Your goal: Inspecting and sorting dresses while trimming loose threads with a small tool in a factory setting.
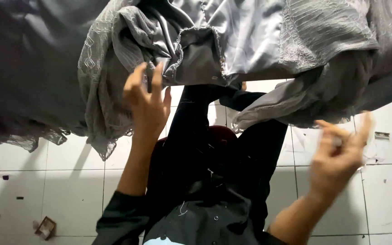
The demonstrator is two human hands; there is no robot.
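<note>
Grey fabric point(250, 36) — bunched satin and lace; left hand point(147, 100) at its lower edge, fingers spread, gripping nothing; right hand point(339, 156) below it, blurred — grip cannot be told.

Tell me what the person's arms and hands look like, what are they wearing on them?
Both hands are bare: no gloves, and no rings or watch that I can make out. The left hand is sharp; the right hand is blurred, so small details are unclear. Black sleeves are pushed back near the elbows, leaving the forearms uncovered. The sleeves match the black buttoned top.
</note>
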